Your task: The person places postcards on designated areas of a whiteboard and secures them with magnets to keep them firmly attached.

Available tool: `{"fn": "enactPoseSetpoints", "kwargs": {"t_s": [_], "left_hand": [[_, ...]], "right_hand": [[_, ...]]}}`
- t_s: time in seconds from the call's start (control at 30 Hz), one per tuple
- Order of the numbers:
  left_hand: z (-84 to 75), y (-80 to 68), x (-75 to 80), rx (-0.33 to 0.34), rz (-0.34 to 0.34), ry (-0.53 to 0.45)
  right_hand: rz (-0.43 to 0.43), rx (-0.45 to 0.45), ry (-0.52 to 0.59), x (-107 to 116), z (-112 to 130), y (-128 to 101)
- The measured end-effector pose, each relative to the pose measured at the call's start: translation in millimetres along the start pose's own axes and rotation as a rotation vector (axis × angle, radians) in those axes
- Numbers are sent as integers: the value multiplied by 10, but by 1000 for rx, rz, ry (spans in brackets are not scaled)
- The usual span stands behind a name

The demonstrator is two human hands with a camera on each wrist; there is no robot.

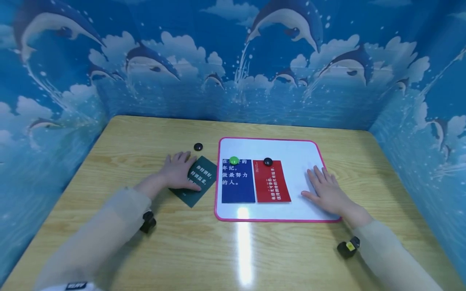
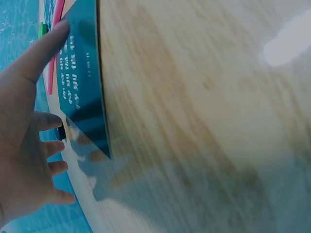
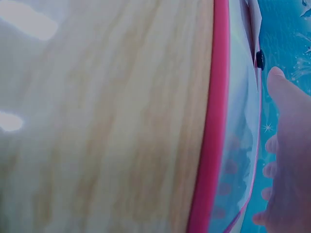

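My left hand, fingers spread, is over a dark green card with white writing, which lies turned on the table left of the whiteboard. In the left wrist view the thumb reaches across the card and the other fingers extend past it. On the whiteboard with its pink rim lie a blue card under a green round magnet and a red card under a black one. My right hand is over the board's right side, fingers straight and apart, holding nothing.
Another black round magnet sits on the wooden table beyond the left hand. A blue dolphin-print curtain closes off the back and sides. Light glares on the tabletop in front of the board.
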State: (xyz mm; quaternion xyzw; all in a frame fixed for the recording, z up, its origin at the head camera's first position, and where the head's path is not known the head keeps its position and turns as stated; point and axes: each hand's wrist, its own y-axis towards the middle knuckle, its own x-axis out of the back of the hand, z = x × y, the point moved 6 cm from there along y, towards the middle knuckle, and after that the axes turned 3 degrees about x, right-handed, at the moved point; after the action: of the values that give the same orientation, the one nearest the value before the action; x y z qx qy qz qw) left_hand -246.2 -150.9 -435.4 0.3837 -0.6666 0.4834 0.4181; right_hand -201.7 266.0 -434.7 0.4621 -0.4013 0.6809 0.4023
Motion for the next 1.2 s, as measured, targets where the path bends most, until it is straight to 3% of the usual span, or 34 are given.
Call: {"fn": "enactPoseSetpoints", "kwargs": {"t_s": [0.3, 0.67, 1.0, 1.2], "left_hand": [[114, -65, 18, 24, -9, -26], [233, -58, 83, 115, -50, -67], [234, -22, 92, 210, 45, -96], [236, -12, 119, 260, 58, -120]], "right_hand": [[18, -12, -3, -37, -95, -20], [61, -71, 18, -97, -147, -20], [64, -78, 7, -110, -167, -19], [55, -74, -8, -111, -178, -13]]}}
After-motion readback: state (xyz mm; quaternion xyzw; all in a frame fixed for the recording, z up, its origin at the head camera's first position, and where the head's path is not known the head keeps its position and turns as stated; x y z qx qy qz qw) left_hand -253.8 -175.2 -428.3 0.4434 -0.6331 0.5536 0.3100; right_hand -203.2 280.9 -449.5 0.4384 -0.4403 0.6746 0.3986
